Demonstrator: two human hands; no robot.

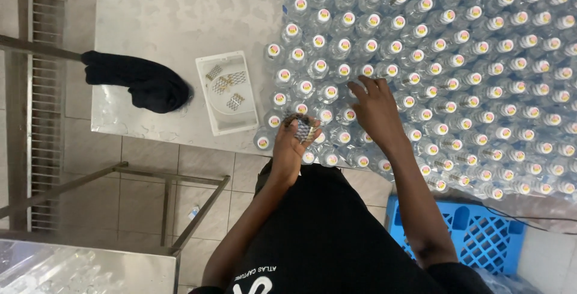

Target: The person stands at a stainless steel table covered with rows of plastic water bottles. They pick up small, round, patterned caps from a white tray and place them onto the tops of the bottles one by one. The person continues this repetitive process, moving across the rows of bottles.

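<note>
Steel is showing bare along the upper left of the worktop (168, 11), where a dark cloth (135, 80) is lying and a shallow white tray (207, 113) is holding a few small silvery sleeves. Just right of it, the left hand (288, 147) is closing around a bunch of those sleeves (303, 128) at lower centre. The right hand (375, 107) is spreading open over the capped bottles (457, 59) filling the right side; I cannot tell how many are already sleeved, so most seem left.
</note>
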